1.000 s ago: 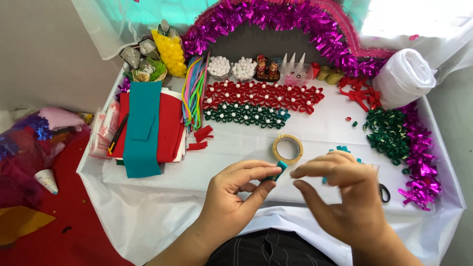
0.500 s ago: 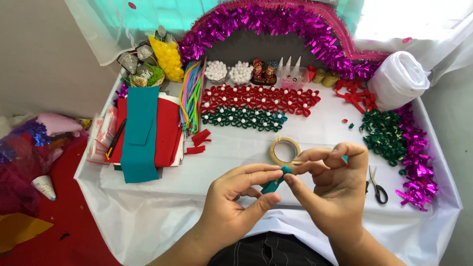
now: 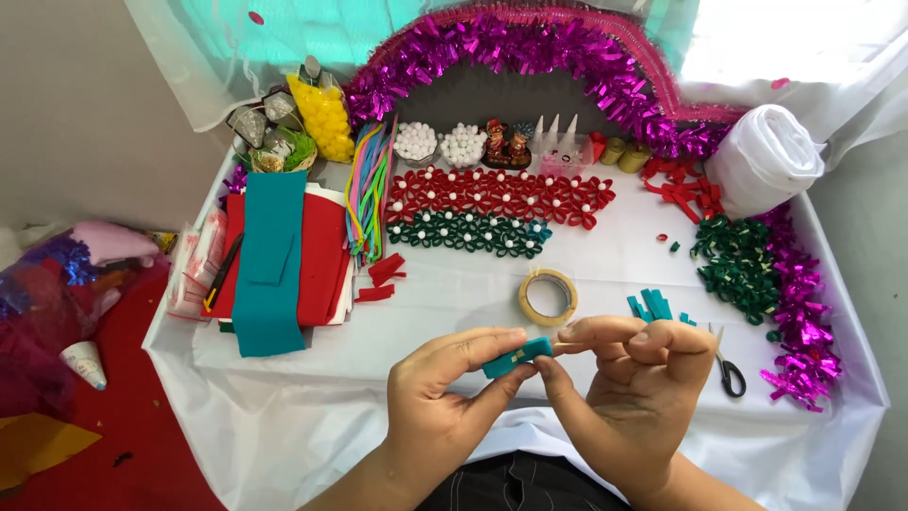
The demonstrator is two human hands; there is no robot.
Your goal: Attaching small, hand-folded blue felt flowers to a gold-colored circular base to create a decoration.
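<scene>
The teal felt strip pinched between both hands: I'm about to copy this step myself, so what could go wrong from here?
1. The teal felt strip is held only at the fingertips of the left hand and right hand; a slack grip could let its fold spring open.
2. The scissors lie close by the right hand, so a sideways move might catch them.
3. The loose teal strips beside the tape roll could easily be brushed aside.

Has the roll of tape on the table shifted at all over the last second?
No. The roll of tape sits in the same spot below the row of green flowers; only the hands in front of it moved.
</scene>
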